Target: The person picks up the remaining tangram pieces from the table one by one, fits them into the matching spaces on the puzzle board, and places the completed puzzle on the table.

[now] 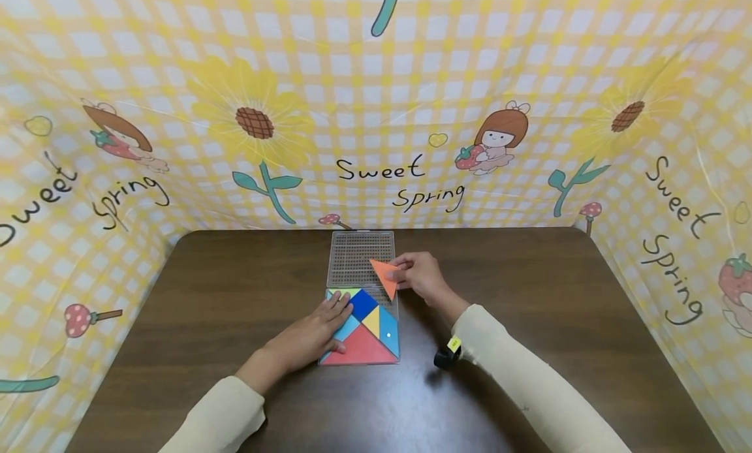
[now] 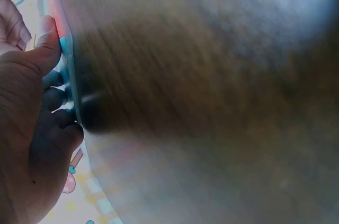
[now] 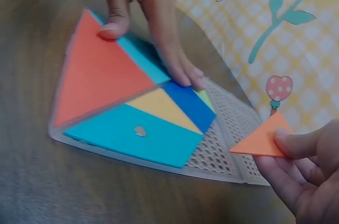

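Between thumb and fingers, my right hand [image 1: 424, 277] pinches an orange triangle tangram piece [image 3: 263, 138], raised over the case's right side. My left hand [image 1: 311, 332] lies with extended fingers on the pieces at the left of the clear plastic case [image 3: 217, 168]. In the case are a large red triangle [image 3: 100, 75], a dark blue square [image 3: 189, 105], a small yellow triangle [image 3: 164, 108], a light blue parallelogram [image 3: 135, 135], another light blue piece [image 3: 145, 57] and a yellow-green piece [image 3: 205, 98], partly hidden by fingers. Bare perforated base shows at the upper right corner.
The case's perforated lid [image 1: 361, 258] lies unfolded behind it. All sits on a dark brown wooden table [image 1: 235, 270], enclosed by a yellow checked cloth [image 1: 364, 126] at the back and sides. A black strap with a yellow tag [image 1: 448, 355] hangs by the right sleeve.
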`<state>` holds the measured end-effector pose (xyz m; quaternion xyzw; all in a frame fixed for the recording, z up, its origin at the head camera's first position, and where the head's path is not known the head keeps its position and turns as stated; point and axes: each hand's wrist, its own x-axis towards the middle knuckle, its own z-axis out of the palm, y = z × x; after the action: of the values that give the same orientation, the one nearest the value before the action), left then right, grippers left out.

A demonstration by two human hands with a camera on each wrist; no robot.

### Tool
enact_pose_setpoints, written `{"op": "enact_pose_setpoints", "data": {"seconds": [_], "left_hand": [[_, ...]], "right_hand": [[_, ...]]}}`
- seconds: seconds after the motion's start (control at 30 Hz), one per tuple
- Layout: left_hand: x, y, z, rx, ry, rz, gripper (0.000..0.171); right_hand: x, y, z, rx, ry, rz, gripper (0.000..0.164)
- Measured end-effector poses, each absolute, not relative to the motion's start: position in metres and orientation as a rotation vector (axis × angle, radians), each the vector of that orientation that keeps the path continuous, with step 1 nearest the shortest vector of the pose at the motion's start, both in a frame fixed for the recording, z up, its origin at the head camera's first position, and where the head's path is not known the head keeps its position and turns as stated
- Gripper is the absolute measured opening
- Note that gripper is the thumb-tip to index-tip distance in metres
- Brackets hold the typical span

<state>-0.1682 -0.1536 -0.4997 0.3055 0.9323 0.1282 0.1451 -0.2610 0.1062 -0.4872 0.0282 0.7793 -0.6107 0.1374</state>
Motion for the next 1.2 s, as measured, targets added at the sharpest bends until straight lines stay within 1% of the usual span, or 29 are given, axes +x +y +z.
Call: {"op": "enact_pose_setpoints", "data": {"seconds": [0.17,0.4,0.57,0.83,1.0,1.2], "left_hand": [[-0.170,-0.153,-0.500,0.868,2.677,0.358,0.079],[-0.170,-0.154,-0.500,0.855,2.674,0.368,0.079],[-0.170,-0.154,-0.500,0.854,2.677,0.345,0.079],[-0.170,-0.153,-0.501,0.870,2.685,0.346,0.079],[-0.170,-0.152,-0.501,0.858,2.682,0.348,0.079],[-0.170,-0.153,-0.501,0.874,2.686,0.357,0.079]], "right_hand": [[-0.254,0.102,-0.492,-0.035,2.302,-1.667,0.020],[-0.251,0.099,-0.495,-0.136,2.451,-1.467,0.016],[-0.249,0.099,-0.497,-0.209,2.528,-1.341,0.016],[-0.245,0.097,-0.496,-0.222,2.572,-1.280,0.017],[-0.242,0.095,-0.496,-0.218,2.654,-1.239,0.016],[-0.240,0.091,-0.497,-0.232,2.756,-1.182,0.019]]}}
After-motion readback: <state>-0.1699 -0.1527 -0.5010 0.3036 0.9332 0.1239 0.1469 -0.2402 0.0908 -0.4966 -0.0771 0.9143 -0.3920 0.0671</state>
